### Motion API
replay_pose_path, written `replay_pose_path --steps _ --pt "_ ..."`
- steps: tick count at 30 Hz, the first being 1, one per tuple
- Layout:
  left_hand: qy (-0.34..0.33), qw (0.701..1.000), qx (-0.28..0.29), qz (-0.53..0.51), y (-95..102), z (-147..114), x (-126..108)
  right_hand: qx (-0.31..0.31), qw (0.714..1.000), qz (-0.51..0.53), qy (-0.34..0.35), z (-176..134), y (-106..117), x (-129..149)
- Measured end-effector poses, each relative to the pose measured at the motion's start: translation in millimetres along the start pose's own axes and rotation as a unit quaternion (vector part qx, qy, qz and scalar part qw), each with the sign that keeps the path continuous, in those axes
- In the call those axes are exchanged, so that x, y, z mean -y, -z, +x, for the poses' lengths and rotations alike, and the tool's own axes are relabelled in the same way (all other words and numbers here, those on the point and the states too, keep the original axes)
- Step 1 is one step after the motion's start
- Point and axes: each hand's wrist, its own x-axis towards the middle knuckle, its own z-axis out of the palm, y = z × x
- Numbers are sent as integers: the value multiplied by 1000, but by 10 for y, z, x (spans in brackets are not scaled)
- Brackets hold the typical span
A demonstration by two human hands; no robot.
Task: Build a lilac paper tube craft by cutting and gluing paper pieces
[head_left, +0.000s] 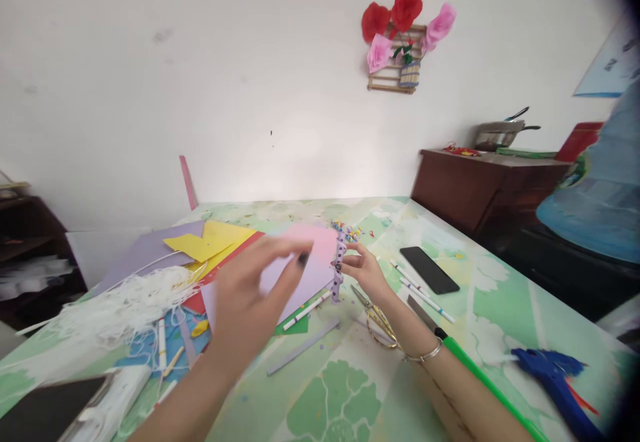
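Observation:
My left hand [250,289] is raised over the paper sheets, somewhat blurred. Its thumb and forefinger are brought close together in a pinch; whatever may lie between them is too small to make out. My right hand [367,270] is closed with its fingertips on a narrow lilac paper strip with dark dots [338,265], which stands upright and looks curled or twisted. Behind the strip lie a pink sheet [310,237] and a lilac sheet [300,282]. Gold-handled scissors [379,315] rest under my right wrist.
White stringy material [120,305] and yellow paper [215,242] lie left. Several markers [307,310], a flat lilac strip [303,347], a black phone [430,270], a green-handled knife [465,362] and a blue glue gun [545,382] are spread over the table. Small colourful bits [353,232] sit behind.

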Motion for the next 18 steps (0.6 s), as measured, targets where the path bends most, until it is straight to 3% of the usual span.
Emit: replay_pose_path --steps 4,9,14,18 --pt "58 998 36 -3 -216 245 -30 33 999 23 -15 -77 -81 2" --pt "147 974 162 -56 -415 442 -2 44 998 28 -21 -126 -98 18" --pt "175 964 188 -64 -433 454 69 53 998 22 -19 -150 -107 37" --pt "184 965 171 -74 -438 431 81 59 998 19 -21 -158 -127 38"
